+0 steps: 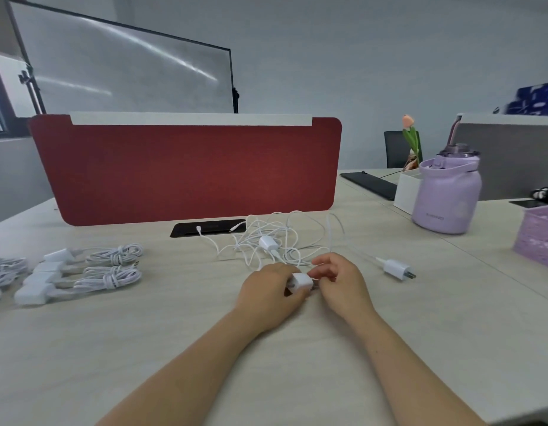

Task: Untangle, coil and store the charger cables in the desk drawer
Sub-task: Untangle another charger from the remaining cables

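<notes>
White charger plug (302, 282) is clamped in the curled fingers of the left hand (268, 287), the right hand (340, 279) just beside it apparently pinching its cable (311, 264) (contact partly hidden), which runs straight away from the grip into the tangle (275, 241) just beyond.

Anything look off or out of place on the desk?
Only the cable tangle before the red divider: white leads knotted, two ends lying over the black cable slot. One charger plug lies apart at right. Nothing spilled or damaged.
</notes>
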`<action>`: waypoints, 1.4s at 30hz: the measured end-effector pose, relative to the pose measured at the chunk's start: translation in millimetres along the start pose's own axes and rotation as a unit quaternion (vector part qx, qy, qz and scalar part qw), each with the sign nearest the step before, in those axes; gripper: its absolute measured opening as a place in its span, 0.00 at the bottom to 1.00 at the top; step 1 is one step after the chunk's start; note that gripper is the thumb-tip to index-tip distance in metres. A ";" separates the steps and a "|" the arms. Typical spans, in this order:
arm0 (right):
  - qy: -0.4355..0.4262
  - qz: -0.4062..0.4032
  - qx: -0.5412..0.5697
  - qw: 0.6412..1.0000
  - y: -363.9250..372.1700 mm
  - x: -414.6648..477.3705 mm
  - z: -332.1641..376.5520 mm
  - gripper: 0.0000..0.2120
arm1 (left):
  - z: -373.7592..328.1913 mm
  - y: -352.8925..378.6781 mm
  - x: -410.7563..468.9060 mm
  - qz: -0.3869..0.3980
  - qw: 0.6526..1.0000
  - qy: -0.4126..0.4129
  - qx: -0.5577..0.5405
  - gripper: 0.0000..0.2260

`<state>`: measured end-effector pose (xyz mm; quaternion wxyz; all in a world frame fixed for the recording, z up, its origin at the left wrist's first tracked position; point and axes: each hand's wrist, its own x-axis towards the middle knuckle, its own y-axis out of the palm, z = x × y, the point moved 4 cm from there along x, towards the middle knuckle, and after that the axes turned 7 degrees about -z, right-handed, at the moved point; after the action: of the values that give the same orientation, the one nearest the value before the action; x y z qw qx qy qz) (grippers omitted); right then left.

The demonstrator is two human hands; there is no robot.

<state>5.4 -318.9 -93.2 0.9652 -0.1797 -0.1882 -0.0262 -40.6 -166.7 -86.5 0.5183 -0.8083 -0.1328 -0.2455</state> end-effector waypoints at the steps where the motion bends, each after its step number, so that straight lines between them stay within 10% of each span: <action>1: -0.015 0.008 -0.009 1.000 0.7 -2.2 2.7 0.22 | 0.3 -3.0 -0.9 -0.003 0.999 -0.022 -0.026 0.14; 7: -0.237 -0.072 -0.165 0.955 7.8 -17.6 32.1 0.09 | 14.2 -38.0 -12.7 -0.143 0.903 -0.226 -0.337 0.17; 13: -0.196 -0.037 -0.081 0.977 29.4 -5.7 58.2 0.08 | 62.2 -71.0 -21.5 -0.171 0.781 -0.349 -0.489 0.11; 17: -0.253 -0.129 -0.089 0.955 52.3 0.1 86.2 0.08 | 80.8 -82.4 -28.5 -0.100 0.797 -0.314 -0.506 0.09; 25: -0.215 -0.040 -0.013 0.976 103.5 6.2 100.0 0.06 | 80.2 -83.1 -31.6 -0.036 0.884 -0.269 -0.381 0.17; 42: -0.156 0.121 0.046 0.979 121.6 -11.4 81.2 0.18 | 70.6 -85.9 -29.1 0.030 0.780 -0.284 -0.556 0.14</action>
<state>-19.5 -176.5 -68.2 0.9271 -0.1585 -0.3146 0.1280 -87.2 -65.0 -59.9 -0.0754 -0.9928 -0.0904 -0.0202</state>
